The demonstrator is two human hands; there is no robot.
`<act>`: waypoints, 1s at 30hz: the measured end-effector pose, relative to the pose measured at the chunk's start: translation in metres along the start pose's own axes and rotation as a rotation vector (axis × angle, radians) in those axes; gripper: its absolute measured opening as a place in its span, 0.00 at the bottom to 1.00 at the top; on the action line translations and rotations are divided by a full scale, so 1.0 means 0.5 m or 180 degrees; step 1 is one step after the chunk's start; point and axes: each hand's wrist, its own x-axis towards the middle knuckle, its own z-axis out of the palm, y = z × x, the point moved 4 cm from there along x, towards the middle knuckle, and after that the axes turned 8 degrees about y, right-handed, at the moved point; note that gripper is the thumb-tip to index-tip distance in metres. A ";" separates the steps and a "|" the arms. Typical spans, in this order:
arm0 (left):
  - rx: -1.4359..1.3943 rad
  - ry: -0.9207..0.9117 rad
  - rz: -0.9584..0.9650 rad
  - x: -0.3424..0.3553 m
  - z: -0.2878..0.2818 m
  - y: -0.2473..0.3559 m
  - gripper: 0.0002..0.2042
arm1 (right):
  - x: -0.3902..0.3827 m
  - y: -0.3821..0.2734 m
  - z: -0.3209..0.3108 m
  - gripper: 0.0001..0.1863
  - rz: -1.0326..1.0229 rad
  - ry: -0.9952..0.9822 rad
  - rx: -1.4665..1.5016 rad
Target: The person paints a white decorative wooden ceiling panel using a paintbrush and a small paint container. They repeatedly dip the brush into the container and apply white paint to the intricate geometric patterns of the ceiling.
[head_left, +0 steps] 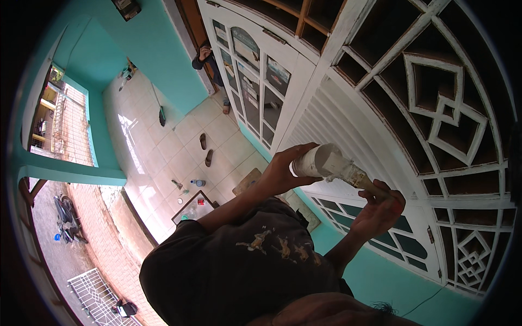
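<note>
My left hand (284, 169) is wrapped round a white paint cup (309, 163), tipped on its side with its mouth toward the right. In my right hand (380, 211) is a paintbrush (356, 177), gripped by its handle. White paint coats the brush, and its bristle end lies at the cup's mouth. How much paint the cup holds cannot be seen. Both hands are raised in front of a white louvred panel (331, 127) and the white wooden lattice (429, 108).
A white glazed door (255, 65) stands ajar at the upper left of the lattice, with a person (209, 62) beside it. Slippers (205, 150), a blue bottle (198, 183) and a small table (191, 208) are on the tiled floor below. A motorbike (68, 217) is outside.
</note>
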 end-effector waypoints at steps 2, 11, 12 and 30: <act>0.0058 0.0021 0.0099 0.007 -0.001 0.007 0.37 | 0.002 -0.001 0.000 0.17 0.0027 0.0034 0.0024; 0.0484 0.0119 0.0256 0.013 -0.012 -0.008 0.36 | 0.011 -0.020 0.019 0.15 -0.0168 -0.0346 0.0241; 0.0491 0.0143 0.0283 0.014 -0.013 -0.011 0.36 | 0.011 -0.020 0.016 0.15 -0.0184 -0.0302 0.0187; 0.0418 0.0105 0.0201 0.013 -0.009 -0.017 0.37 | 0.009 -0.014 0.016 0.21 0.0004 -0.0135 0.0320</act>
